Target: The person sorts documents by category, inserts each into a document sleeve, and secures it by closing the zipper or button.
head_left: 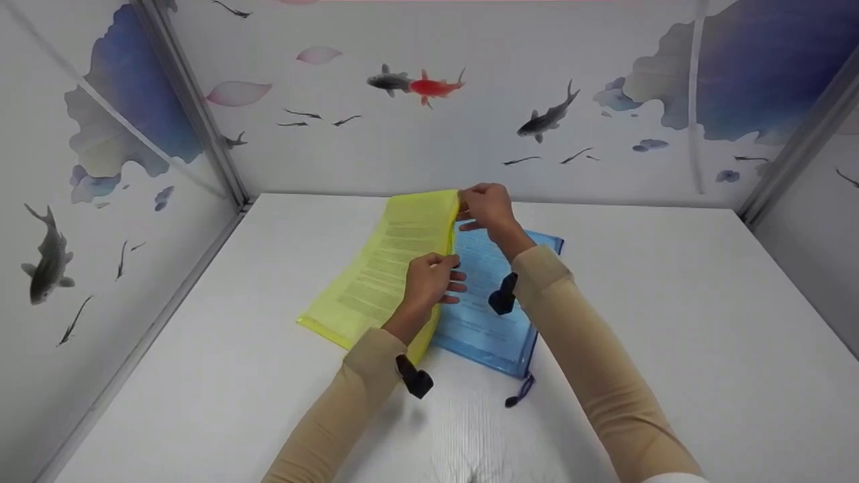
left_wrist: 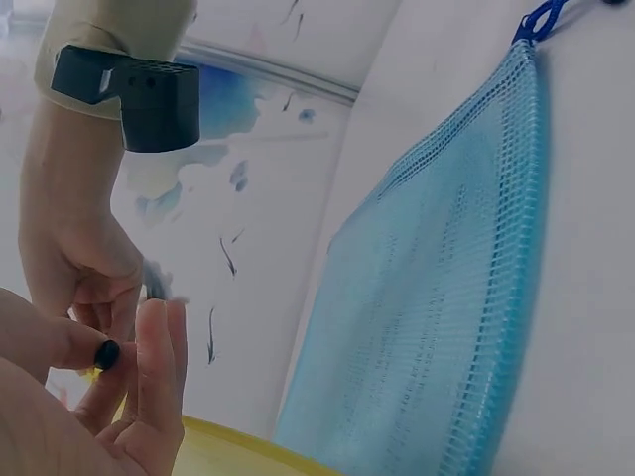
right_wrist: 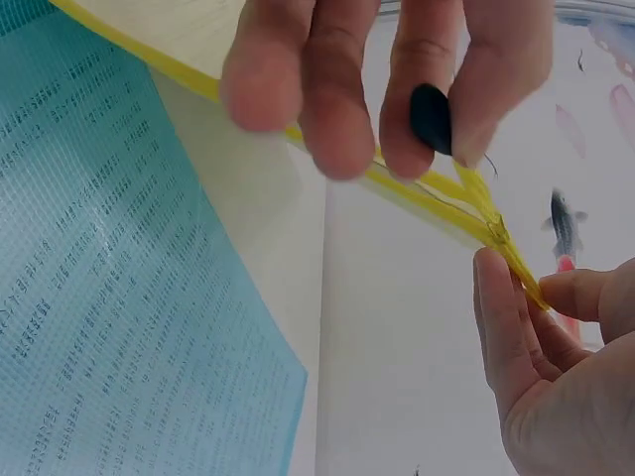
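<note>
A translucent yellow zip document bag (head_left: 376,268) with printed sheets inside is raised along its right side. My left hand (head_left: 429,278) pinches its edge between thumb and fingers. At the far right corner, my right hand (head_left: 486,206) pinches the yellow zip pull, whose dark oval end (right_wrist: 432,119) shows between thumb and forefinger. In the right wrist view, the left hand (right_wrist: 566,347) holds the yellow edge (right_wrist: 496,238) just below the pull. Partly under the yellow bag lies a blue mesh zip document bag (head_left: 493,315), also with printed sheets.
The blue bag's dark cord pull (head_left: 520,392) trails onto the white table (head_left: 215,362) near its front right corner. Wall panels (head_left: 456,147) printed with fish and petals surround the table at the back and sides. Each wrist carries a small black camera (head_left: 415,377).
</note>
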Demonstrator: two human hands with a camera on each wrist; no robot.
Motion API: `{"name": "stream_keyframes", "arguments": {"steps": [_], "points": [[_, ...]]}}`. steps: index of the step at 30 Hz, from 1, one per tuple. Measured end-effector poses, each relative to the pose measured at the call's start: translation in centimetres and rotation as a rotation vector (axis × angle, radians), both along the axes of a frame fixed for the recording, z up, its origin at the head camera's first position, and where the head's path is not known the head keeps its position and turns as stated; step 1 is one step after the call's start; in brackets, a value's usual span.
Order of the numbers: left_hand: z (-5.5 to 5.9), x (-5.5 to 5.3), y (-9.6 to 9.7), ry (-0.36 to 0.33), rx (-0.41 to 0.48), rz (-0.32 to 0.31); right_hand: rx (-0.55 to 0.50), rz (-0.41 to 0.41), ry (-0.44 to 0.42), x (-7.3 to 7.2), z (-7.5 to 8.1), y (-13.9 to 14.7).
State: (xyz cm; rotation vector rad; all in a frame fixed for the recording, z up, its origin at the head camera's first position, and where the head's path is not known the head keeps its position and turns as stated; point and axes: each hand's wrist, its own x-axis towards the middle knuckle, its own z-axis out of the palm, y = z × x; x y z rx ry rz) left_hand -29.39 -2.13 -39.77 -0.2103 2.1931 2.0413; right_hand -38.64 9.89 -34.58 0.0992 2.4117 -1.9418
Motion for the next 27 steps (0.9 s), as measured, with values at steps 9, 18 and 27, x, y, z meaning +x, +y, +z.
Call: {"name": "stream_keyframes", "arguments": {"steps": [9, 18, 27], "points": [[-0.7, 2.1, -0.8, -0.01, -0.062, -0.057, -0.028, -0.015, 0.025, 0.2, -0.4, 0.6], [-2.1, 4.5, -1.6, -0.022, -0.081, -0.158, -0.06, -0.018, 0.072, 0.0, -0.7, 1.6], [-2.2, 5.4, -2.9, -0.019, -0.088, -0.193, -0.071, -0.012, 0.074, 0.0, -0.8, 1.6]]}}
